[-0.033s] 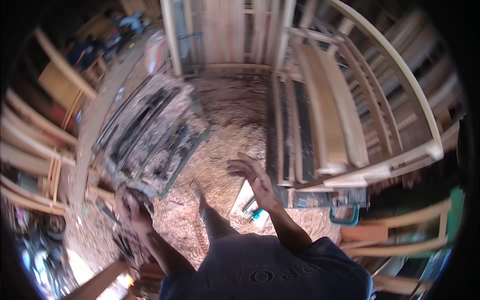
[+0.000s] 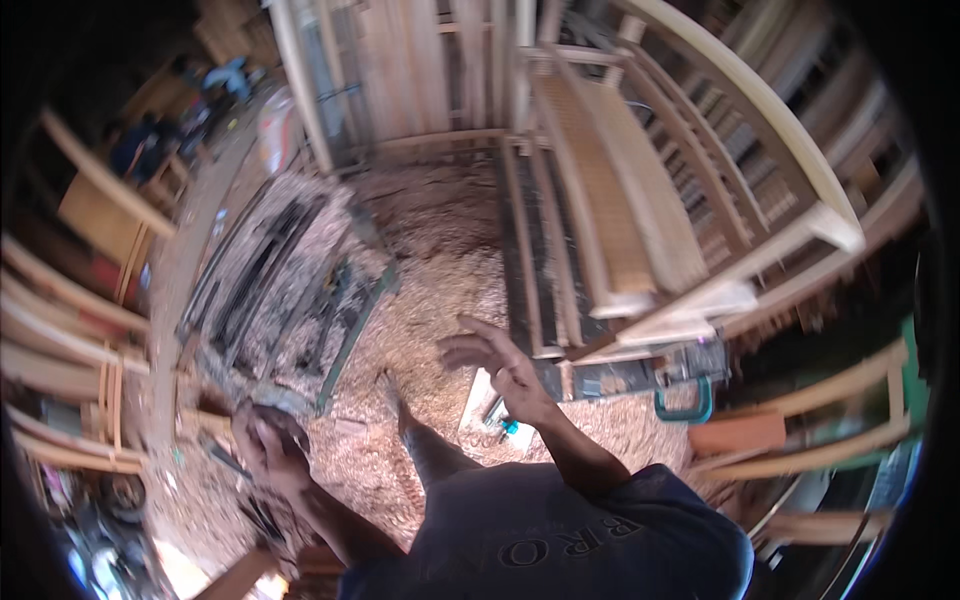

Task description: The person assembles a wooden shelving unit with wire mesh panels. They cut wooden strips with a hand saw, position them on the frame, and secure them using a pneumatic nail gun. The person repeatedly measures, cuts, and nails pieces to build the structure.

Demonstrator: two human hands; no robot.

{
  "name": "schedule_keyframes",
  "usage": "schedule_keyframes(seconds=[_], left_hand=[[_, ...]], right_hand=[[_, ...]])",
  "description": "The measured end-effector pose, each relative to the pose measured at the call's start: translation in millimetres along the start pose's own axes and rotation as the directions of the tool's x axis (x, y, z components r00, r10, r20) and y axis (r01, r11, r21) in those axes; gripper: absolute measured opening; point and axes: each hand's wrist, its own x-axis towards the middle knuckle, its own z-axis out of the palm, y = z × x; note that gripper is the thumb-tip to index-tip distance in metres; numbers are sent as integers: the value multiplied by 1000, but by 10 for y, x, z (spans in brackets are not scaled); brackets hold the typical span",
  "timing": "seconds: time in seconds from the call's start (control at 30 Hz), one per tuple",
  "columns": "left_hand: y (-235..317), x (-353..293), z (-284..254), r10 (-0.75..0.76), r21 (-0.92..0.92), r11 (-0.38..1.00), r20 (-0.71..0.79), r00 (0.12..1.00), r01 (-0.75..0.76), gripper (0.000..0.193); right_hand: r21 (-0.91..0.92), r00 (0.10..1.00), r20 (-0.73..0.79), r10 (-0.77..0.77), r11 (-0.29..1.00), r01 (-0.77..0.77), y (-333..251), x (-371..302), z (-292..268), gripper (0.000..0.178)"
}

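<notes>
**Bare hands over a littered workshop floor**

While the right hand (image 2: 500, 365) hangs empty with fingers spread wide above the sawdust (image 2: 440, 260), the left hand (image 2: 268, 440) is curled around something dark, perhaps a tool; the view is too blurred to say. A trip looks likeliest: one bare foot (image 2: 395, 395) stands among shavings beside one dusty machine (image 2: 290, 300) and one wooden bench frame (image 2: 640, 220). Two hands, one teal clamp (image 2: 685, 400).
</notes>
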Motion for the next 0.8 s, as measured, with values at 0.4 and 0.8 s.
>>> schedule_keyframes(seconds=[0.4,0.8], left_hand=[[927,-1099,3289,267,-95,964,303,915,-249,30],[951,-808,4326,561,257,749,244,791,-611,27]], right_hand=[[-670,524,-644,-558,741,-34,-2343,-1795,-1183,48],[-861,445,-507,-738,460,-218,-2716,-1388,-2227,47]])
